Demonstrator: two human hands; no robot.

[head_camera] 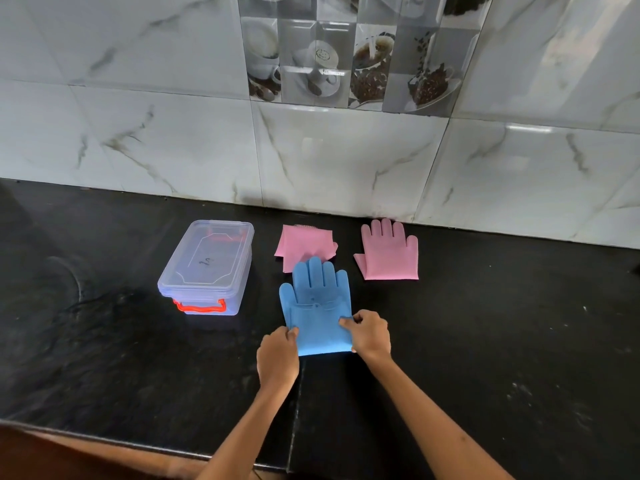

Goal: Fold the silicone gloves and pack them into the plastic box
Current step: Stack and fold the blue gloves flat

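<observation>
A blue silicone glove lies flat on the black counter, fingers pointing to the wall. My left hand pinches its cuff at the left edge. My right hand pinches the cuff at the right edge. Behind it lies a folded pink glove, partly covered by the blue fingertips. A second pink glove lies flat and spread to the right. The clear plastic box with its lid on and an orange handle stands to the left.
The black counter runs up to a marble-tiled wall just behind the gloves. The counter's front edge is at the bottom left. A round ring mark shows on the counter's far left.
</observation>
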